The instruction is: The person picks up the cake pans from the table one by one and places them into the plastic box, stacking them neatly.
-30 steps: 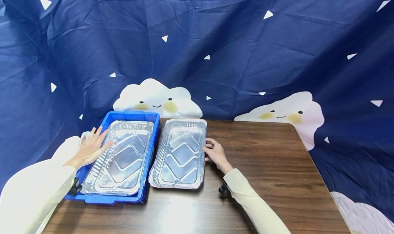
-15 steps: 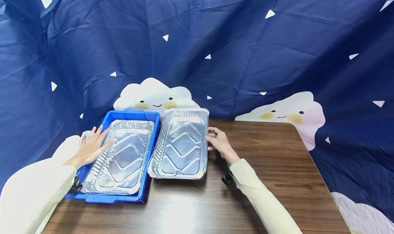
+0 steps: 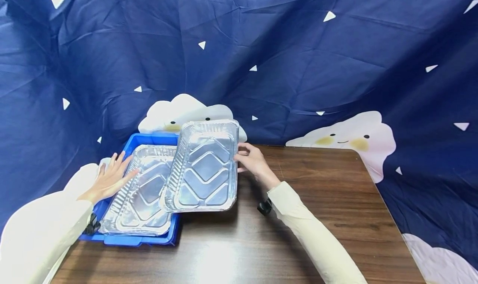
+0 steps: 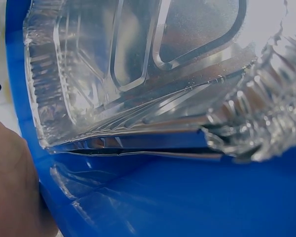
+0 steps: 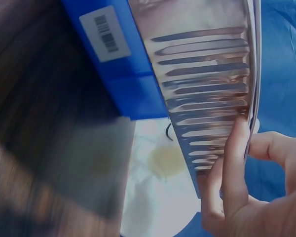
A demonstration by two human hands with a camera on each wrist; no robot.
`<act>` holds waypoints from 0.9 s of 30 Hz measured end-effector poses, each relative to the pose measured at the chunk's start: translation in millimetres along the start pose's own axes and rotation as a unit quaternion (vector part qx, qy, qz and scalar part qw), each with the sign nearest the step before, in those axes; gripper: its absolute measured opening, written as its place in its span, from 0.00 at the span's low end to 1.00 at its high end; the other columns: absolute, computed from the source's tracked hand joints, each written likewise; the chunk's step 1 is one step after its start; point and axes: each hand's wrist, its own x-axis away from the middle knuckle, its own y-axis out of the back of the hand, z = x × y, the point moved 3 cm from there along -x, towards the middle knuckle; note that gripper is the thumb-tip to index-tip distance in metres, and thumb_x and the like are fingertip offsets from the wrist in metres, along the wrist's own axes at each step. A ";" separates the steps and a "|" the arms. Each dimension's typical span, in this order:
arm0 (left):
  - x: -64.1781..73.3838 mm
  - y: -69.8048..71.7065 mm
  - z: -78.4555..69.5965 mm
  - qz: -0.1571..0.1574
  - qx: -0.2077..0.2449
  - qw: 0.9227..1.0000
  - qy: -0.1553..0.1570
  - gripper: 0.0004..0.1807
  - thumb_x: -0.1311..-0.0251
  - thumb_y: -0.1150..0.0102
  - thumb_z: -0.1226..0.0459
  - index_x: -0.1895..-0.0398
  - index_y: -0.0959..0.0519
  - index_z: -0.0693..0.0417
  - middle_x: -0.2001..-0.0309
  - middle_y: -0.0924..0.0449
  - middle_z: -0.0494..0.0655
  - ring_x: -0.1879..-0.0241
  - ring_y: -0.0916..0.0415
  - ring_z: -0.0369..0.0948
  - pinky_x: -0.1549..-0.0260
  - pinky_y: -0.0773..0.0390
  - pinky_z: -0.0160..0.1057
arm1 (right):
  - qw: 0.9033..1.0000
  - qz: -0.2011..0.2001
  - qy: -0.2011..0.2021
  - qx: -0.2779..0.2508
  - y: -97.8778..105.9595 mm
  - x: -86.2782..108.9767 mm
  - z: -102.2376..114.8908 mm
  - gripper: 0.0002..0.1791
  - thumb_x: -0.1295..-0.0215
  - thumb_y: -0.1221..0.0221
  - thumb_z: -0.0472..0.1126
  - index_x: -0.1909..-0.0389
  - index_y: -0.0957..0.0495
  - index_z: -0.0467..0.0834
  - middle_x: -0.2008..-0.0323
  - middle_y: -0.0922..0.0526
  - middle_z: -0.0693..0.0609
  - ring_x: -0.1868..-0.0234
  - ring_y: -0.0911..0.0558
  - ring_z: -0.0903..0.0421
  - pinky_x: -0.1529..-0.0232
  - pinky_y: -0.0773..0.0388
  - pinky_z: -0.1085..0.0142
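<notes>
My right hand [image 3: 253, 163] grips the right rim of a rectangular aluminium foil tray [image 3: 209, 168]. That tray is raised off the table, its left side overlapping the blue bin. In the right wrist view, fingers and thumb pinch the ribbed wall of the foil tray [image 5: 202, 94] near its rim. Another foil tray [image 3: 143, 192] lies inside the blue plastic bin [image 3: 127, 240]; its right part is hidden under the raised one. Fingers spread, my left hand [image 3: 110, 180] lies at the bin's left edge, near that tray's left rim. Only part of the left hand [image 4: 12, 182] shows in the left wrist view.
The bin stands on the left of a brown wooden table [image 3: 317, 192]. Behind the table hangs a dark blue curtain [image 3: 239, 47] with clouds and white triangles. A barcode label [image 5: 106, 33] is on the bin's outer side.
My right hand has lifted the foil tray off the table, and moved it left over the edge of the bin. My left hand has stayed in place.
</notes>
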 end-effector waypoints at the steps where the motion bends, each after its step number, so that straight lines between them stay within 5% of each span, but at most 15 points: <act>1: -0.1 -0.3 0.4 0.000 0.001 1.000 0.000 0.48 0.21 0.55 0.40 0.14 0.57 0.61 0.16 0.70 0.69 0.19 0.77 0.68 0.32 0.79 0.77 | 1.000 0.002 0.000 0.000 -4.1 -0.7 2.0 0.32 0.37 0.42 0.27 0.30 0.27 0.32 0.43 0.18 0.29 0.62 0.16 0.56 0.70 0.13 0.65; 15: 1.1 -1.2 2.8 0.011 0.017 1.000 0.011 0.49 0.21 0.58 0.37 0.14 0.57 0.62 0.16 0.72 0.68 0.19 0.79 0.68 0.32 0.77 0.79 | 0.999 0.040 -0.004 0.004 -67.2 -8.3 18.7 0.32 0.39 0.39 0.26 0.30 0.27 0.32 0.46 0.17 0.32 0.68 0.15 0.54 0.70 0.12 0.63; 27: -1.0 3.0 0.6 0.022 0.025 0.999 0.010 0.49 0.21 0.61 0.36 0.14 0.57 0.60 0.15 0.73 0.67 0.18 0.82 0.65 0.32 0.77 0.79 | 1.000 0.020 0.007 0.016 -107.1 -8.8 20.5 0.32 0.40 0.37 0.23 0.32 0.25 0.31 0.55 0.15 0.36 0.78 0.16 0.54 0.75 0.14 0.65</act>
